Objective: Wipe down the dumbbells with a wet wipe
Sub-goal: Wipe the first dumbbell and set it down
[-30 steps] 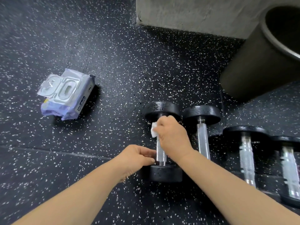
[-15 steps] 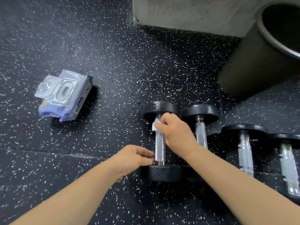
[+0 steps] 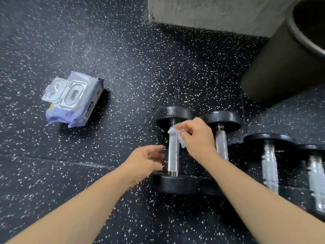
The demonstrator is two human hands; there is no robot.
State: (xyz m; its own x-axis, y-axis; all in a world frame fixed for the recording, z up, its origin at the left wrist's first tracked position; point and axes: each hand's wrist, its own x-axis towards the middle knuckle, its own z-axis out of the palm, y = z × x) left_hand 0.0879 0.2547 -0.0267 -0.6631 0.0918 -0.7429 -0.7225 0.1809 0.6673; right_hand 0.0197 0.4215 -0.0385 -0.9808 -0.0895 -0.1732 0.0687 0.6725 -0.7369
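Dumbbell (image 3: 173, 152) — heavy iron, best steadied by its knurled bar. Right hand (image 3: 197, 138) pinches a limp wipe (image 3: 174, 132) against it; left hand (image 3: 146, 159) hovers half-curled, empty

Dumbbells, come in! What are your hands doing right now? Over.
Right hand pinching wet wipe at top of leftmost dumbbell handle. Left hand open beside handle, not gripping. Three more dumbbells waiting right. Nothing blocking.

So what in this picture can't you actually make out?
Head view only:
- Second dumbbell: its near end is hidden behind the right hand and forearm.
- Rightmost dumbbell: cut off by the right edge, blurred.
- Dark bin: top cut off by the frame; contents lost in shadow.
- Wipes pack: label too small to read.
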